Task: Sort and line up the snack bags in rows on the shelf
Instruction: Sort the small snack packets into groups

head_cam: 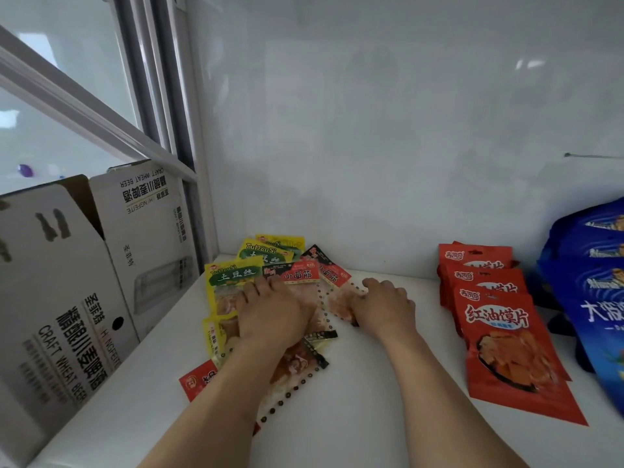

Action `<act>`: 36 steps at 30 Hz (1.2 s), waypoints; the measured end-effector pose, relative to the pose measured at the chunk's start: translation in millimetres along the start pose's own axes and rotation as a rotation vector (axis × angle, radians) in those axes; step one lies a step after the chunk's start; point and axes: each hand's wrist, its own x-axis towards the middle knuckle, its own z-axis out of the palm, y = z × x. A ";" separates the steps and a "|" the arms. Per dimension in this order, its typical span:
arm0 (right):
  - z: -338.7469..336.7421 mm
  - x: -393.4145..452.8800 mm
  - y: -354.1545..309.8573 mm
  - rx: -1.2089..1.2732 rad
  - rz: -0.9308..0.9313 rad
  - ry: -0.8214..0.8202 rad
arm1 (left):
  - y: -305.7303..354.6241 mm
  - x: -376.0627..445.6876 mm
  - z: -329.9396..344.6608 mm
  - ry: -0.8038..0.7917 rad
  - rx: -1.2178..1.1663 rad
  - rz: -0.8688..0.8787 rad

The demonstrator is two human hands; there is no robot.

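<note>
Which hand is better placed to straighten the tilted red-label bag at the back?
Probably the right hand: it already rests on the tilted red-label bag, while the left hand lies on the neighbouring bags.

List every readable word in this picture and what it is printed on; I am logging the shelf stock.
"CRAFT WHEAT BEER": cardboard box, beside Chinese lettering I cannot read surely.
"TuDouSi", "土豆丝": yellow bags.
"小面筋": clear bags with red labels.
"红油馍片": red bags.
Blue bags: lettering cut off.
Small print everywhere: blurred.
</note>
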 end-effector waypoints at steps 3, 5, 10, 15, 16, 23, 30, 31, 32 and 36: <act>-0.1 -3.1 -1.1 0.006 0.048 -0.034 | -3.6 0.2 -1.0 -0.016 0.013 -0.034; 0.8 -6.1 -0.7 -0.007 0.067 -0.041 | -3.3 -1.3 -3.8 -0.014 0.034 -0.051; -3.7 -11.4 2.1 -0.013 0.050 -0.032 | -1.7 -5.8 -6.4 0.043 0.076 -0.035; -7.9 -12.4 6.1 0.142 0.091 -0.076 | -0.1 -6.5 -5.1 0.110 0.046 0.004; -9.5 -12.3 7.3 0.186 0.093 -0.094 | 0.7 -6.7 -4.9 0.117 0.029 0.014; -20.9 -11.7 19.0 0.396 0.126 -0.180 | 1.3 0.9 -9.3 0.019 -0.148 0.010; -19.5 -8.1 25.8 0.538 0.110 -0.155 | -2.0 7.6 -16.2 -0.027 -0.172 0.017; -19.4 -6.8 28.0 0.550 0.105 -0.141 | -1.1 6.8 -16.9 -0.020 -0.198 0.028; -18.8 -5.8 30.6 0.570 0.101 -0.128 | 0.1 5.8 -17.8 -0.015 -0.222 0.039; -18.9 -6.1 35.2 0.688 0.132 -0.080 | 2.5 5.4 -21.6 0.034 -0.273 0.109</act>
